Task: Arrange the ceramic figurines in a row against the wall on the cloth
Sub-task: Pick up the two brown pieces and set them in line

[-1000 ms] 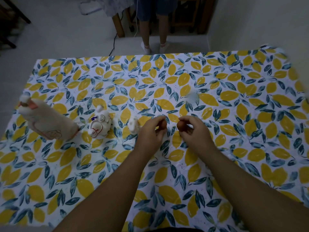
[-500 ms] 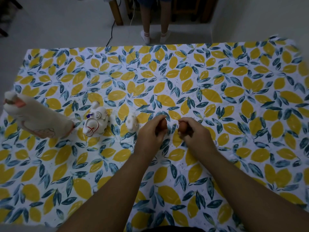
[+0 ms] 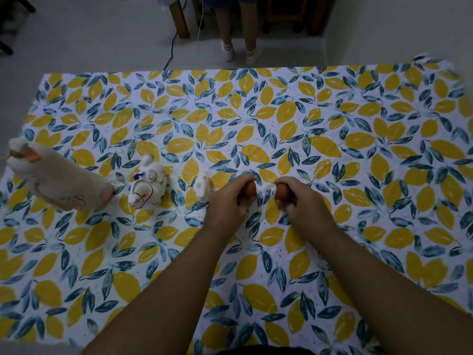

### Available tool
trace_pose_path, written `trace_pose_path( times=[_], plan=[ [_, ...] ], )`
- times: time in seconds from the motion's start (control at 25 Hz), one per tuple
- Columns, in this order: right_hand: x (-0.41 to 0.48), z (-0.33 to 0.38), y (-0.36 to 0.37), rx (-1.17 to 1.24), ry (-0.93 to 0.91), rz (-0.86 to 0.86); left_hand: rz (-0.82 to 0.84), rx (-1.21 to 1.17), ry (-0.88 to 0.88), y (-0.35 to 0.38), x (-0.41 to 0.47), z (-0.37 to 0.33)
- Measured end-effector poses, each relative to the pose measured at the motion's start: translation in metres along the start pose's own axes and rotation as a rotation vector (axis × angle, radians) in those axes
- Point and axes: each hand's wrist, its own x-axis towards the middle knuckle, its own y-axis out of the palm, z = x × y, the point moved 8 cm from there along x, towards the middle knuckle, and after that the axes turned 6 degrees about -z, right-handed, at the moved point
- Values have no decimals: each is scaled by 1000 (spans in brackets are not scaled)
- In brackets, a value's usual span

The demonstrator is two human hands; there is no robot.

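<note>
A lemon-print cloth (image 3: 281, 119) covers the surface. On its left stand three white ceramic figurines in a line: a tall goose (image 3: 56, 180), a painted round animal (image 3: 148, 187) and a small white one (image 3: 203, 189). My left hand (image 3: 229, 201) is shut on a small brown figurine (image 3: 250, 189), just right of the small white one. My right hand (image 3: 299, 198) is shut on a second small brown figurine (image 3: 281, 192). Both brown pieces are low at the cloth, a short gap apart, mostly hidden by my fingers.
A person's legs in white socks (image 3: 240, 51) stand beyond the far edge of the cloth, beside wooden furniture legs (image 3: 180, 19) and a cable (image 3: 171, 52). A pale wall (image 3: 409, 26) rises at the far right. Bare floor lies to the left.
My hands have stayed near the same spot with the brown figurines, drawing slightly apart. The view has shifted so the cloth and white figurines appear lower and further left.
</note>
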Motion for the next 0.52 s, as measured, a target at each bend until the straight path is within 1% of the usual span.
trace_pose_path(
  times=[0.28,0.44,0.52],
  plan=[
    [5,0,-3,-31,-13,52,11,40,27,-1,1,-7],
    [7,0,-1,-31,29,90,43,64,14,0,3,-7],
    [4,4,-1,-76,43,94,64,88,18,-2,2,-10]
  ],
)
